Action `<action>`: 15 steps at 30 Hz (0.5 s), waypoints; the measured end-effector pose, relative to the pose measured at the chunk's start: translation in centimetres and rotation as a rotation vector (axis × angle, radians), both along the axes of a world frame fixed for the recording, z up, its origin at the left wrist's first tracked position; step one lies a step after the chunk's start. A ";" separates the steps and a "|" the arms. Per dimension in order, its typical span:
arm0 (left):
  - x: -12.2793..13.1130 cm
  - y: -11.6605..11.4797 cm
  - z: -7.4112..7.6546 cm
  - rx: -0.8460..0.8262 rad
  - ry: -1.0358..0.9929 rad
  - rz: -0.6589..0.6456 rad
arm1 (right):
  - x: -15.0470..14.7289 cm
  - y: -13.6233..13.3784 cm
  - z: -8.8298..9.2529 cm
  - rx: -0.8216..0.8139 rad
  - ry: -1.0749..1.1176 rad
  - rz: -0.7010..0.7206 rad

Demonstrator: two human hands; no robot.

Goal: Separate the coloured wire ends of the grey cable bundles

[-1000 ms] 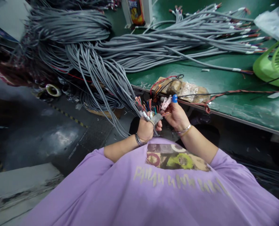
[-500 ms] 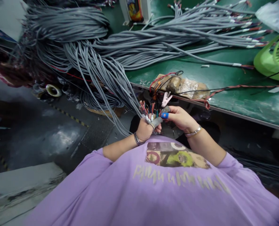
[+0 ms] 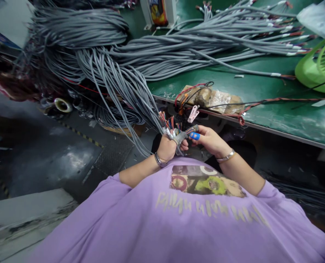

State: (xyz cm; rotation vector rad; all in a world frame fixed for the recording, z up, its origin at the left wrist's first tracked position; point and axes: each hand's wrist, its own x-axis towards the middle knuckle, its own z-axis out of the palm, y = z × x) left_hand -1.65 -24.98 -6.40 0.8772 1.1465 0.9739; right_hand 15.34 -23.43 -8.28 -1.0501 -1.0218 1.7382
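My left hand [image 3: 167,149] is closed round the ends of a bundle of grey cables [image 3: 133,96]. White bands and bare coloured wires [image 3: 166,122] stick up above its fist, and its thumb is wrapped in grey tape. Just to the right, my right hand [image 3: 210,140] pinches thin coloured wires [image 3: 191,130] between taped fingertips; a blue wrap [image 3: 195,136] covers the thumb. The two hands nearly touch. A pale pink clip [image 3: 193,114] hangs above them at the table edge.
Many grey cables [image 3: 178,54] lie across the green table [image 3: 277,87], whose edge runs in front of my hands. A taped block with red and black wires [image 3: 219,100] sits at that edge. A green fan [image 3: 318,67] stands at right. Coiled cable [image 3: 118,117] lies below at left.
My left hand and the wire ends have shifted slightly left. The fingers of my right hand have turned, and coloured wires now show between them. The pink clip has swung a little.
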 end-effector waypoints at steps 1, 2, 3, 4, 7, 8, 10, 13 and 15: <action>0.0 0.0 -0.1 0.003 -0.002 -0.008 | -0.4 -0.1 -0.2 0.026 0.019 -0.062; 0.0 0.0 -0.3 0.006 -0.006 -0.027 | -0.9 -0.3 -0.3 0.053 0.039 -0.120; -0.1 0.0 -0.5 0.010 -0.011 -0.054 | -1.4 -0.4 -0.3 0.071 0.060 -0.155; -0.2 0.0 -0.8 0.013 -0.015 -0.089 | -1.7 -0.4 -0.1 0.077 0.081 -0.164; -0.5 -0.1 -1.2 0.022 -0.026 -0.186 | -2.5 -0.5 0.9 0.050 0.119 -0.088; -0.6 -0.1 -1.3 0.021 -0.030 -0.190 | -2.6 -0.4 1.3 0.043 0.120 -0.065; -0.5 -0.2 -1.2 0.011 -0.044 -0.145 | -2.6 -0.2 1.9 0.039 0.114 -0.046; -0.2 -0.2 -0.8 -0.013 -0.071 -0.043 | -2.5 0.2 1.8 0.040 0.101 -0.063; 0.0 -0.1 -0.5 -0.022 -0.084 0.002 | -2.4 0.6 1.2 0.044 0.071 -0.101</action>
